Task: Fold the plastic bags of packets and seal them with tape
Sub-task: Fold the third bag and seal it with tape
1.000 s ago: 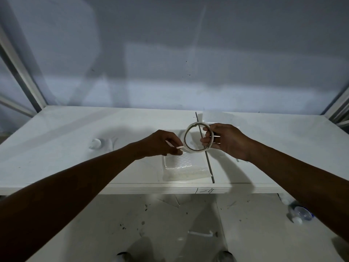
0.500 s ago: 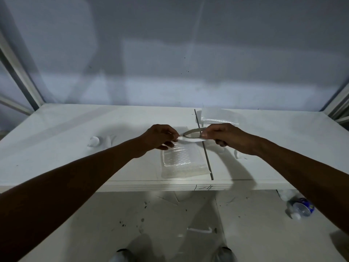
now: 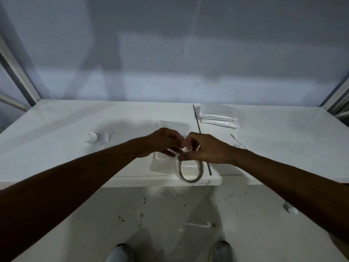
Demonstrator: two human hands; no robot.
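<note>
A clear plastic bag of packets [image 3: 164, 163] lies flat on the white table [image 3: 56, 140] near its front edge, partly under my hands. My left hand [image 3: 166, 141] and my right hand [image 3: 205, 148] meet above it, both pinching a short strip of pale tape [image 3: 186, 148] between their fingertips. The tape roll [image 3: 190, 172] hangs down from my right hand on its lower fingers, over the bag's right part and the table's front edge.
A stack of clear folded bags [image 3: 219, 118] lies at the back right, beside a dark seam [image 3: 201, 138] across the table. A small white object [image 3: 92, 137] sits at the left. The floor holds a bottle [image 3: 290, 208] and my shoes [image 3: 120, 252].
The roll, held upright and then flat between both hands, now hangs below my right hand. Both hands have come together on the pulled-out tape. The view tilted down.
</note>
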